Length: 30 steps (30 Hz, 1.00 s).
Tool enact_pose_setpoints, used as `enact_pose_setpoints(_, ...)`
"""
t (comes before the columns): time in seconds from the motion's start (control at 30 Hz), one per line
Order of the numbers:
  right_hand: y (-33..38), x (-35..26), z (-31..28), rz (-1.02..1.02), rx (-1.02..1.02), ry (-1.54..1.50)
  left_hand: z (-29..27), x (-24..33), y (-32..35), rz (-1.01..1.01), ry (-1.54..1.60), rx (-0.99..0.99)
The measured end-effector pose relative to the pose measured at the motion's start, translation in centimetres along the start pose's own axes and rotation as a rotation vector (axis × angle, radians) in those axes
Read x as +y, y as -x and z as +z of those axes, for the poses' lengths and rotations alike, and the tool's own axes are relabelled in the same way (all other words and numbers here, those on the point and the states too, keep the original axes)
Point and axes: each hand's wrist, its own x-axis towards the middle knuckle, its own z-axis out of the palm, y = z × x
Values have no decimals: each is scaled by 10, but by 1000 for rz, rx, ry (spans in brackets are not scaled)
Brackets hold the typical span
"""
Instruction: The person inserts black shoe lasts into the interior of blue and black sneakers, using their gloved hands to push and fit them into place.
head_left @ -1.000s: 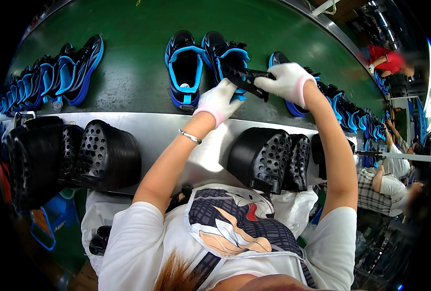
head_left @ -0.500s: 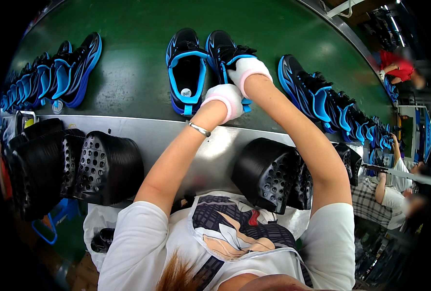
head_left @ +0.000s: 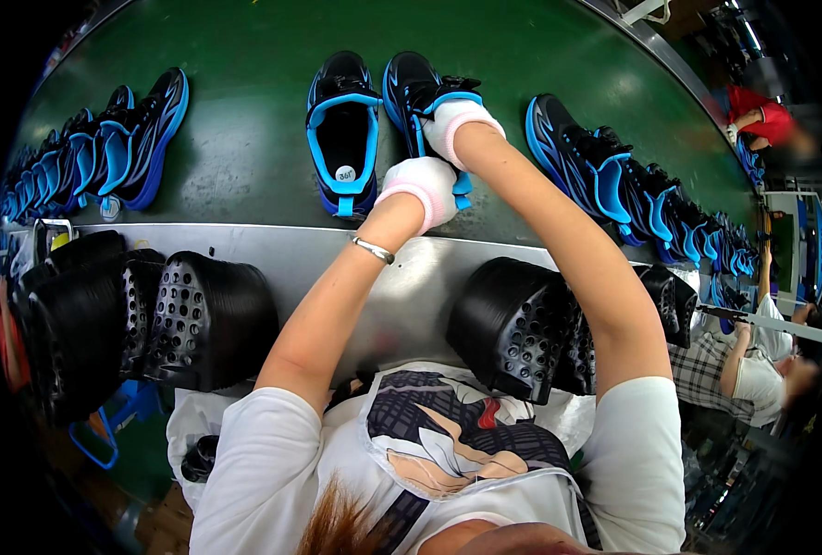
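Nearby, sneaker rows [head_left: 115, 157] [head_left: 614, 190] flank both gloved hands [head_left: 425, 185] [head_left: 460, 125]; grip hidden, I can't tell.

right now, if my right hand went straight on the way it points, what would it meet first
Most likely the right one of the middle two black-and-blue shoes: the right hand is already at its opening. Its fingers are hidden, so depth is unclear.

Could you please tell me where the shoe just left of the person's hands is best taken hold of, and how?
Probably by the heel of that shoe, pinched from the near-left side: it stands upright, opening up, its heel with the blue loop faces the person, and the left hand and the other shoe crowd its right.
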Motion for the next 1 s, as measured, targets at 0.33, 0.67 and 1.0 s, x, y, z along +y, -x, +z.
enact_pose_setpoints(0.33, 15, 0, -8, -75, -83, -75, 4, -1, -2, -28, 2, 82)
enact_pose_setpoints(0.67, 178, 74, -56, -188, 216, -308, 7, -6, 8, -73, 89, 226)
enact_pose_setpoints(1.0, 332, 110, -30, -80, 395, -427, 2, 12, 53, -245, -272, 412)
